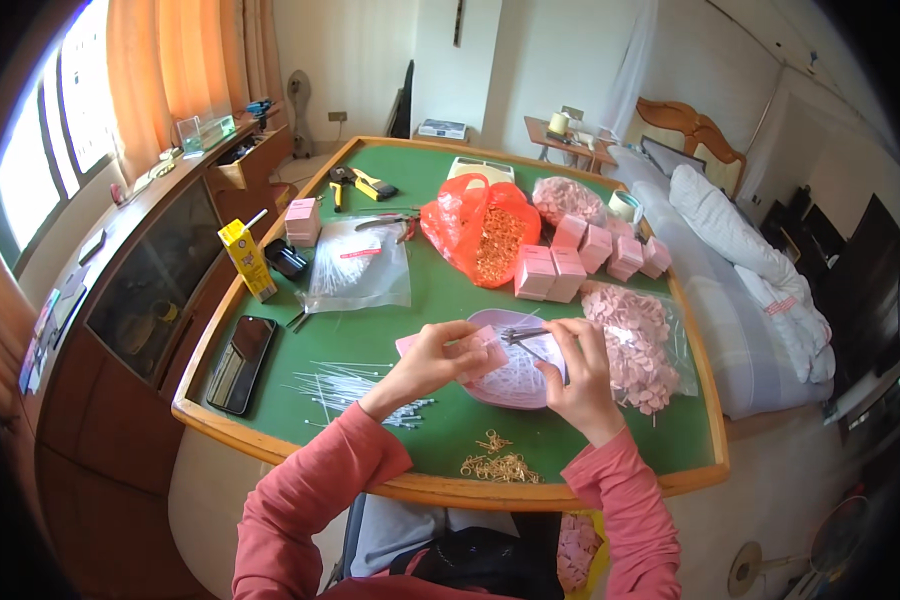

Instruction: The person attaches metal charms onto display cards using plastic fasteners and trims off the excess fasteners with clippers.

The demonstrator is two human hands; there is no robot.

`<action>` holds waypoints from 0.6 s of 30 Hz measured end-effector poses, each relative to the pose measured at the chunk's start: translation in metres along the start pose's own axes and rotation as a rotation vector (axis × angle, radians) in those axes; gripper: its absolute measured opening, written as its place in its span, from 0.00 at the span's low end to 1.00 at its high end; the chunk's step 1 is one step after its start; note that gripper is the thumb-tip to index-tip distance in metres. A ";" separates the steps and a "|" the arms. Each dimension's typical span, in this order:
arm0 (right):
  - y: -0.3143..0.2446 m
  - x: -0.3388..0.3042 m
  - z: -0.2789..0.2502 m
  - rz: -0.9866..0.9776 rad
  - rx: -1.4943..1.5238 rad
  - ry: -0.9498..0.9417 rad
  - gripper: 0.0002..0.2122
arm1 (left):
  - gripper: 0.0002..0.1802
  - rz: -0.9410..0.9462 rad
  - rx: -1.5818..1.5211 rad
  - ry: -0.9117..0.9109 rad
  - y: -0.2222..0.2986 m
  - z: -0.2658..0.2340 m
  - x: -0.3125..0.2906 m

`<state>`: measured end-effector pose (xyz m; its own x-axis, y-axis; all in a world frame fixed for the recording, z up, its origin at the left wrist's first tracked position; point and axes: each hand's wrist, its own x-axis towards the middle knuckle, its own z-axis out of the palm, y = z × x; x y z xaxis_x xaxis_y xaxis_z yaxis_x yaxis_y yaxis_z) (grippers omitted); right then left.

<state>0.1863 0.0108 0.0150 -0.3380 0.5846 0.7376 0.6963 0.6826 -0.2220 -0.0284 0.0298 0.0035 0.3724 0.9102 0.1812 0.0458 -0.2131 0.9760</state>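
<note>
My left hand is closed on a pink card piece, partly hidden by the fingers. In my right hand is a pair of small cutting pliers, its jaws pointing left, close to the card. Both hands are above a lilac bowl that contains many thin white strips. Left of the bowl, white cable ties are spread loosely on the green tabletop. Small gold-coloured metal clasps form a pile near the front edge.
A bag of pink pieces lies right of the bowl. Behind it stand pink boxes and a red bag of gold-coloured parts. A phone, yellow carton and clear bag occupy the left. Wooden edging borders the table.
</note>
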 end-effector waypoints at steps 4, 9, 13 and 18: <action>0.010 -0.011 0.011 0.092 0.148 0.013 0.17 | 0.19 -0.028 -0.001 0.013 0.006 0.002 0.000; 0.013 -0.016 -0.005 0.202 0.312 0.076 0.18 | 0.09 0.190 0.320 0.236 -0.004 0.003 -0.001; 0.010 -0.045 -0.035 0.065 0.081 -0.106 0.17 | 0.08 0.607 0.558 0.379 -0.010 0.009 0.002; 0.002 -0.076 -0.046 0.145 -0.028 -0.345 0.18 | 0.08 0.659 0.449 0.463 -0.007 0.020 -0.002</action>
<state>0.2425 -0.0526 -0.0118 -0.4251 0.7907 0.4406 0.7678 0.5728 -0.2870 -0.0109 0.0228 -0.0061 0.0475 0.5869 0.8082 0.3470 -0.7685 0.5376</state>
